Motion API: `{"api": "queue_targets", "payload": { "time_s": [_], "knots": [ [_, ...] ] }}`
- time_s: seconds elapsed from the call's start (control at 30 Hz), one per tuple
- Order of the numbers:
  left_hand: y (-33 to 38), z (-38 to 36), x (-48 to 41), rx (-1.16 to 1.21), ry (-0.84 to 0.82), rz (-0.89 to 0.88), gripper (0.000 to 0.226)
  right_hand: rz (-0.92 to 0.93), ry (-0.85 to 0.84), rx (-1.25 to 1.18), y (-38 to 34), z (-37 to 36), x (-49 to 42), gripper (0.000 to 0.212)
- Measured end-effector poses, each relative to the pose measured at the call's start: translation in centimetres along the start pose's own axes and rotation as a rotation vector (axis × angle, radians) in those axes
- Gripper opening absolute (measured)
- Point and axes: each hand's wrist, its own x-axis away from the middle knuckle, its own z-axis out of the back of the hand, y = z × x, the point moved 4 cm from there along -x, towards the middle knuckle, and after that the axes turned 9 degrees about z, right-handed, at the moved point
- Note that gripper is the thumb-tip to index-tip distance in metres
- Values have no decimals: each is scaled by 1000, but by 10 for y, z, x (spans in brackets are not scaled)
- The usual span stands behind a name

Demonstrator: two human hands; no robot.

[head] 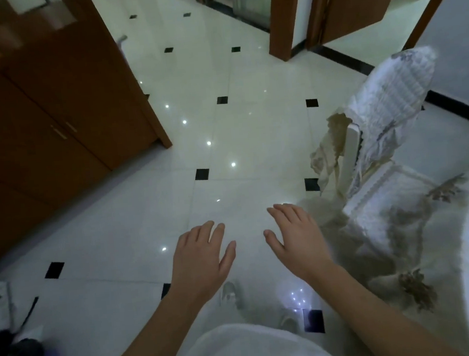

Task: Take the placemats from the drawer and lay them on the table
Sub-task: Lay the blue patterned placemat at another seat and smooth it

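We held left hand and right hand spread, empty, over open tiled floor; cabinet edged the lane left, covered chair right.

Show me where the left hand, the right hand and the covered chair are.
left hand (pixel 203 258): head view, back of the hand.
right hand (pixel 299 239): head view, back of the hand.
covered chair (pixel 393 98): head view, quilted backrest cover.

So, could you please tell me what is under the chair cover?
A cream chair post shows where the cover gapes. The rest of the chair is hidden beneath the fabric.
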Motion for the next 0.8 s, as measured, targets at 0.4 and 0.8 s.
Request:
{"api": "queue_targets", "payload": {
  "time_s": [0.4, 0.8],
  "knots": [
    [68, -19, -198, 55, -81, -463, 53, -467, 133, 20, 63, 20, -45, 53],
    [270, -52, -239, 42, -124, -1061, 51, -983, 311, -8, 162, 39, 34, 54]
  ]
}}
